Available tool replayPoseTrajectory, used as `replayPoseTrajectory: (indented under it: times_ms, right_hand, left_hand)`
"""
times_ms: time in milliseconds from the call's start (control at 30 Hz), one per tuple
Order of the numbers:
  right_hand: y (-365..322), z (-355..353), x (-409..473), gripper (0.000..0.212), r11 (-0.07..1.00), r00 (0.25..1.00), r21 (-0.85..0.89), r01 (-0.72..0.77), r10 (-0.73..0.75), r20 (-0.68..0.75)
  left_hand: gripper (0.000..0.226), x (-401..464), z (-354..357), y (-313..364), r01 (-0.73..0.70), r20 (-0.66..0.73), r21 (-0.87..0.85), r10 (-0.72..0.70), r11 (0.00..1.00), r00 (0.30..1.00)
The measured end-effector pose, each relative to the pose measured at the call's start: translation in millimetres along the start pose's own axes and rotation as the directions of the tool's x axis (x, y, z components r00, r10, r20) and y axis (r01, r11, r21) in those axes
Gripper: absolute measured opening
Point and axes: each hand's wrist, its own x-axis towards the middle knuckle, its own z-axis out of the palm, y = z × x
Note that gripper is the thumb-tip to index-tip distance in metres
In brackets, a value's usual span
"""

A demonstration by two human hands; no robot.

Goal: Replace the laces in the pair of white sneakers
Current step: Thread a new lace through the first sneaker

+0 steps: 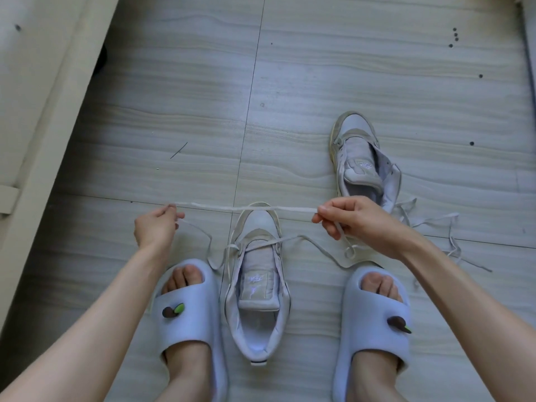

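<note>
Sitting over a tiled floor (377, 68), looking straight down. Left hand (156, 226) pinching one end of a white lace (246, 208), right hand (348, 221) pinching the other end, fingers curled round it on both sides. Lace stretched out flat and level between the two, hanging in the air right above the toe of the near sneaker (256, 282). Slack ends dangling down from each hand toward the floor.

Near sneaker parked between two feet in pale blue slides, left slide (188, 311) and right slide (374, 317), each with a little dark charm on the strap. Toe pointing away, tongue pulled up. Only one lace crossing at the lowest eyelets, rest of that lace trailing loose to both sides on the tiles.

Second sneaker (362, 161) further out and off to the right, well apart from the first, toe also pointing away, no lacing visible over the tongue. Another loose lace (435, 219) sprawled on the floor just beside its heel, behind the right wrist.

Pale furniture edge (43, 97) running along the left side.
</note>
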Motion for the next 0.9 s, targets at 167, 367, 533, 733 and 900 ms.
replayPoseTrajectory:
  times_ms: [167,367,533,733,900]
  right_hand:
    - [-1.5,11.3,0.3,0.021,1.0,0.999,0.022,-0.009,0.008,0.04]
    - [-10.0,16.0,2.4,0.02,0.999,0.996,-0.007,0.044,-0.044,0.08]
    - [-9.3,12.8,-0.4,0.021,0.999,0.997,-0.011,0.032,-0.031,0.07]
    - [-2.0,8.7,2.4,0.02,0.999,0.998,-0.035,0.025,-0.023,0.064]
    - [10.5,4.4,6.0,0.021,0.994,0.998,-0.108,-0.012,0.019,0.067]
  left_hand:
    - [0.05,-42.9,27.4,17.7,-0.613,0.309,0.298,0.534,0.731,0.787]
    - [0.036,-100.5,58.9,28.3,-0.847,0.682,-0.039,0.633,0.53,0.365]
    - [0.017,-86.1,47.1,37.9,-0.74,0.461,-0.061,0.676,0.67,0.575]
    - [0.023,-49.7,26.0,40.4,-0.407,0.16,-0.193,0.438,0.893,0.885]
    - [0.026,-29.1,9.5,34.1,-0.288,0.009,-0.259,0.301,0.922,0.954]
